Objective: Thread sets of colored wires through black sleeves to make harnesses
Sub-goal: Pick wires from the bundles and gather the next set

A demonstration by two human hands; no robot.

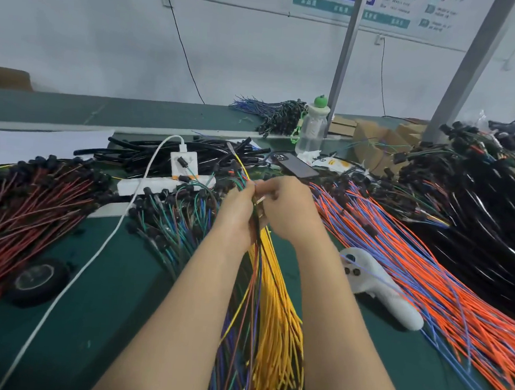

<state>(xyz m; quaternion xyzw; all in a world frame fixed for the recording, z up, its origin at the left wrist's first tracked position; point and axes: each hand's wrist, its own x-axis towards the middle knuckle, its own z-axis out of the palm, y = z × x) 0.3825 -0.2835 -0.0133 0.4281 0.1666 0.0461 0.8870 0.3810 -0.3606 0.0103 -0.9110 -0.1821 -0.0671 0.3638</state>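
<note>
Yellow wires (278, 331): thin, smooth plastic-coated strands in a dense bunch. They hang from the hands towards the lower edge.
Mixed wires (236, 320): purple, green, red and blue strands just left of the yellow bunch. Lower ends are cut off by the frame.
Left hand (237, 207): fingers curled round the gathered wires, above the surface.
Right hand (285, 208): fingertips pinch the same wires and touch the left hand. The fingers hide the grip point.
Surface (108, 291): dark green matte mat.
Wheel (38, 281): black rubber ring with a pale hub, lying flat at left.
Controller (374, 286): white rounded plastic, partly under stray wires.
White cable (73, 280): smooth and round, running from the lower left to the power strip (160, 186).
Red wires (30, 199): a heap at left, with black plugs at the far ends.
Green and blue wires (173, 217): a heap just left of the hands, with black plugs.
Orange and blue wires (426, 265): a long fan at right.
Black sleeves (168, 153): glossy short tubes in a loose heap behind the power strip, beyond the hands.
Phone (297, 165): a dark flat slab behind the hands.
Bottle (313, 129): clear plastic with a green cap. Its contents cannot be told.
Black bundles (476, 202): a glossy tangle at far right. Single pieces are hard to make out.
</note>
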